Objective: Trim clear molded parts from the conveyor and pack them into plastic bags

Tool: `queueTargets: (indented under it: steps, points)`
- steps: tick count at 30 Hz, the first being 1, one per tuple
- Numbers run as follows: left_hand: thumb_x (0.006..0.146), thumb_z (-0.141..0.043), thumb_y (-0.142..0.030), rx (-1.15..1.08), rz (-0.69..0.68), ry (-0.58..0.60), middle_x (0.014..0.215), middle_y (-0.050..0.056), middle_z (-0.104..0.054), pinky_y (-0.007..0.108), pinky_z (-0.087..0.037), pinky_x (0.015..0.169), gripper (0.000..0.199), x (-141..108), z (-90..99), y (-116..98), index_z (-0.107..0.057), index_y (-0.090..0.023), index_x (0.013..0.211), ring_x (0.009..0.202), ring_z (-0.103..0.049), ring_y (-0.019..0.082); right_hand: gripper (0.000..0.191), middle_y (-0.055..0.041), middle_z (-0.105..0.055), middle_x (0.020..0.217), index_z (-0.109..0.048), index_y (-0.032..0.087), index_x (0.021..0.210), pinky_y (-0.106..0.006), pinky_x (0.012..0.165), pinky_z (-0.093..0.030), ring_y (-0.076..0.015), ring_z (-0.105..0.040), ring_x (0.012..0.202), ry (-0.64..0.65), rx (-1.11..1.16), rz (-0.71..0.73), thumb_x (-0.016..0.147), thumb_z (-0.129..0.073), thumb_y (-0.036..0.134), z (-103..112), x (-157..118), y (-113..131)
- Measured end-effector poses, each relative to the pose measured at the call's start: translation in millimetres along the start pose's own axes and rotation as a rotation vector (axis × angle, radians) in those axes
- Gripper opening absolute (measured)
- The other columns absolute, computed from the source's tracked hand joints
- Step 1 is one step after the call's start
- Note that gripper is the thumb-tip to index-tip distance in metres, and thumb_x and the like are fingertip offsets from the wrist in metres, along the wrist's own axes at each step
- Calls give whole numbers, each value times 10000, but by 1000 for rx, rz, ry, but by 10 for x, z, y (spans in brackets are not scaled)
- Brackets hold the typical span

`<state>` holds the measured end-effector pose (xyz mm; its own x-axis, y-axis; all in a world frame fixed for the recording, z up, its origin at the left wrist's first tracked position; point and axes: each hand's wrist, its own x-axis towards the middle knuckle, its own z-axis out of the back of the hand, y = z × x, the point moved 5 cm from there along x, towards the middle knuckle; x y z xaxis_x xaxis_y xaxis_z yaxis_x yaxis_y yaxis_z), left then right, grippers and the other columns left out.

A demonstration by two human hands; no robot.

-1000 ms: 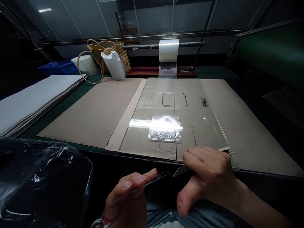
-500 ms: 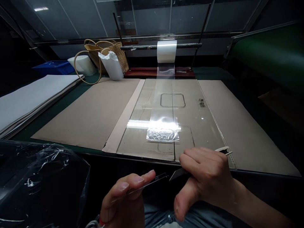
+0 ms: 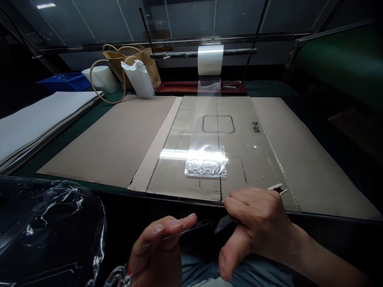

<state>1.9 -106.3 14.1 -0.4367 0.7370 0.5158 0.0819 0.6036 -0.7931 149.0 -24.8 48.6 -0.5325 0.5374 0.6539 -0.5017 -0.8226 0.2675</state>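
1. Bottom centre, the left hand (image 3: pixel 158 249) pinches a thin clear strip (image 3: pixel 185 232) between thumb and fingers, nearly closed on it. The strip lies flatter than it did a second ago.
2. Just to its right, the right hand (image 3: pixel 257 227) is curled shut around a utility knife (image 3: pixel 229 223) (dark blade poking out to the left, a white end showing past the knuckles). That hand has slid a little left, and the blade tip now sits just beside the strip's dark end.
3. Above the hands, a clear sheet (image 3: pixel 257 159) marked with a rounded square lies on brown kraft paper (image 3: pixel 101 139). A band of clear film (image 3: pixel 206 131) runs down over it from a roll (image 3: pixel 210 59) on a bar at top centre, ending in a crinkled patch.
4. Lower left sits a black plastic bag (image 3: pixel 44 231). Upper left are a stack of white paper (image 3: pixel 38 127), a wicker bag (image 3: pixel 131 65) and a blue crate (image 3: pixel 62 82).
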Motion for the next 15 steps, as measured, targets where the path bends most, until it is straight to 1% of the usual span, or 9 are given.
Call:
queueTargets:
  steps: [3,5,9,12,15]
  points:
    - [717,-655,-418,-29,21,29,1047,3,-634,293,-505,899,523,9,3,1,-554,-163,1163,966,-617,223,713,48,-254,410,-294,158,392,-261,458,-135,-58,-201,420,-10,-13,17,664,-316,817,11,-4,10]
    - [722,-654,-413,-40,44,28,1044,-4,-637,287,-503,902,513,24,3,2,-556,-164,1160,955,-624,220,712,49,-243,420,-295,159,398,-261,462,-136,-61,-187,429,-26,-15,16,671,-297,816,29,5,-5]
    - [758,-607,-450,-56,117,19,1031,-3,-635,246,-499,894,498,36,-7,33,-549,-176,1170,937,-632,197,689,45,-258,428,-307,157,415,-263,469,-135,-71,-188,445,-43,-13,46,742,-267,762,67,45,-37]
    - [771,-589,-459,-72,130,35,1019,11,-637,234,-498,887,500,39,-21,41,-548,-169,1177,936,-633,196,680,43,-278,414,-310,156,413,-264,470,-140,-75,-202,438,0,-14,103,780,-253,725,76,78,-21]
    - [771,-590,-458,-93,133,65,989,13,-647,222,-507,862,494,35,-22,40,-559,-168,1169,913,-641,192,678,45,-291,400,-311,158,405,-266,470,-139,-72,-218,426,40,-27,134,745,-314,744,75,99,3]
